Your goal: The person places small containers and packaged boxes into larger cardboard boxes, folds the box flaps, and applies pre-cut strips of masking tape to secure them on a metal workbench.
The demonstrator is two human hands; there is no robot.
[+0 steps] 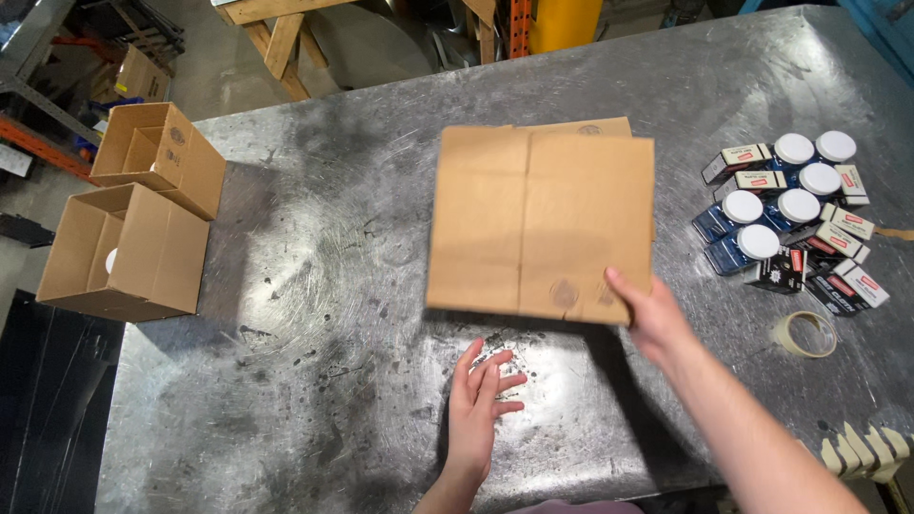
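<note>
Head view: right hand (652,319) grips flattened brown carton (540,224) beside white-capped blue jars (773,205).

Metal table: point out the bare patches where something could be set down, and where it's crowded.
Bare metal table lies between the two open cardboard boxes and the flat cardboard box in the right hand, also near the left hand. Crowded on the right: white-capped blue bottles, small cartons, tape roll.

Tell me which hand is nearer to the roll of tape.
Right. The right hand grips the flattened cardboard box at its near corner, just left of the roll of tape. The left hand rests on the metal table, farther left.
</note>
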